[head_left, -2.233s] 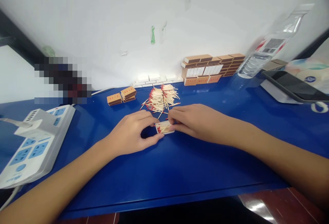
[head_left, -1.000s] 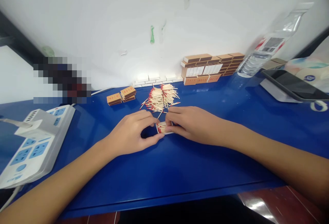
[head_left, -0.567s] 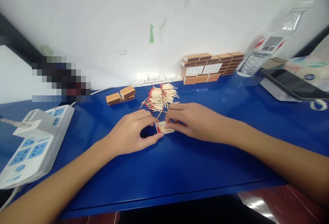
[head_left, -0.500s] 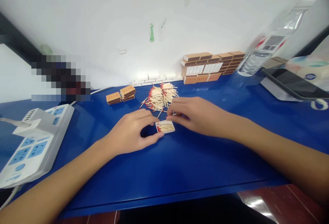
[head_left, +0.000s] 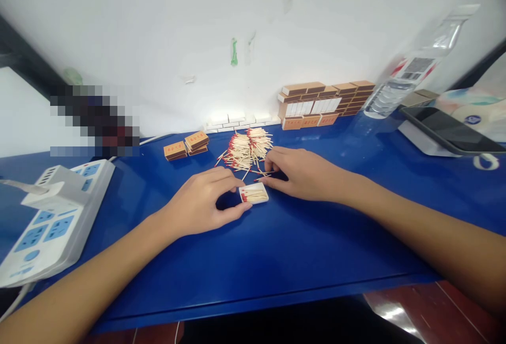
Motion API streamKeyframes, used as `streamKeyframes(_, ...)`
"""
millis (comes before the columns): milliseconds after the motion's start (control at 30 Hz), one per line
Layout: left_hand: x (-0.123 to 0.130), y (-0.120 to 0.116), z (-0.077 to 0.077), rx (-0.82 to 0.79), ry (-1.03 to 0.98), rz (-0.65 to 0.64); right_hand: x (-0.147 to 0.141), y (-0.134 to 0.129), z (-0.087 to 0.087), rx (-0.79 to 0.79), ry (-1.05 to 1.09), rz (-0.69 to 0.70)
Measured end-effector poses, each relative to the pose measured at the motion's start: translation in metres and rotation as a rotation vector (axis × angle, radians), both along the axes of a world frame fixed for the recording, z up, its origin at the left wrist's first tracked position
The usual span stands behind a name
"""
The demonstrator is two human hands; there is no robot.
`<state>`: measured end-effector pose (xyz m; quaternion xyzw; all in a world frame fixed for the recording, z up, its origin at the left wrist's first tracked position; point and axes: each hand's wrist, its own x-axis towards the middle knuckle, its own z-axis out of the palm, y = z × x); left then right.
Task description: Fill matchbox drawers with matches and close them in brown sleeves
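Note:
Between the thumb and fingers of my left hand point(head_left: 207, 199) is a small white matchbox tray point(head_left: 261, 187), resting on the blue table. Several red-tipped matches point(head_left: 255, 195) lie lengthwise inside it. Just beyond the tray's right end, my right hand point(head_left: 298, 173) has its thumb and curled fingers closed around a loose match point(head_left: 264, 176) near the tabletop; its fingertips are partly hidden. A large heap of matches point(head_left: 247, 149) lies behind both hands, with a few strays at its front edge.
Closed matchboxes point(head_left: 175, 150) sit left of the heap. White trays point(head_left: 229, 123) and stacked matchboxes point(head_left: 310, 121) line the wall. A water bottle point(head_left: 389, 94) and a phone point(head_left: 446, 128) stand at right, a power strip point(head_left: 59, 223) at left.
My right hand has shifted slightly right and back from the tray, showing more of the loose matches beside its fingertips. My left hand and the tray have stayed in place.

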<state>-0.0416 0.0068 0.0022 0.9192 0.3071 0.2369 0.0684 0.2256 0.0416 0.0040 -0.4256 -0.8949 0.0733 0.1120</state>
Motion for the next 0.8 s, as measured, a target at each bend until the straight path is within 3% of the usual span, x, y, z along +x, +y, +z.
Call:
streamKeyframes(300, 0.0, 0.0, 0.0, -0.007, -0.003, 0.015, 0.004, 0.004, -0.002, -0.07, -0.074, 0.05)
streamKeyframes(500, 0.0, 0.0, 0.0, -0.01, -0.001, 0.021, 0.01, 0.003, 0.009, -0.114, -0.066, 0.074)
streamKeyframes(667, 0.0, 0.0, 0.0, -0.028, 0.02, 0.04, 0.01, -0.01, 0.023, -0.159, 0.06, 0.142)
streamKeyframes(800, 0.0, 0.0, 0.0, -0.023, 0.031, 0.03, -0.003, -0.027, 0.02, -0.141, -0.025, 0.218)
